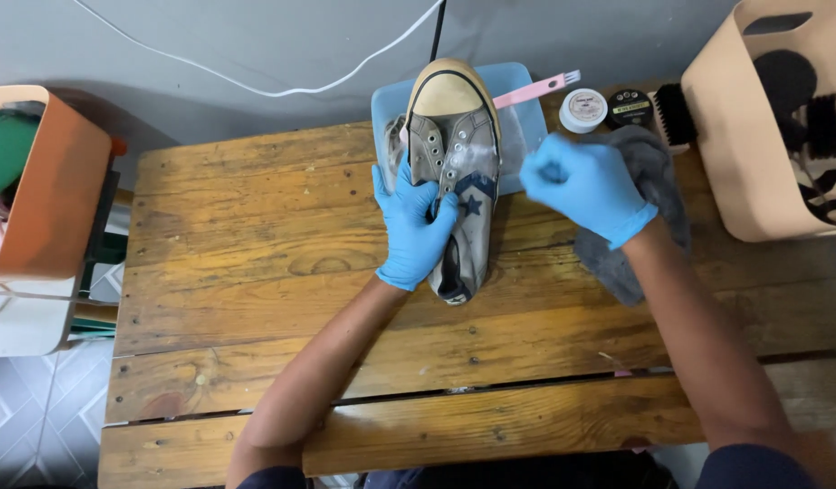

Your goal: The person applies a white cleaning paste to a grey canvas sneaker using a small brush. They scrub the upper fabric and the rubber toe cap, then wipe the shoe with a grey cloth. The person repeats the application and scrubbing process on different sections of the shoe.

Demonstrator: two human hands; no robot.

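Left hand (416, 231) clamped on shoe (454, 154) | right hand (585, 186) fisted, blurred, grip unclear | tray (517, 136) under toe | bin (762, 127) holding brushes

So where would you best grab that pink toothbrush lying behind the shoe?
Probably by the bare middle of the pink toothbrush handle, coming down from above and from the right. It lies flat across the light blue tray, bristles pointing right toward the small round tins; its left end is tucked behind the grey sneaker, so only the right stretch is free. The right hand is nearest.
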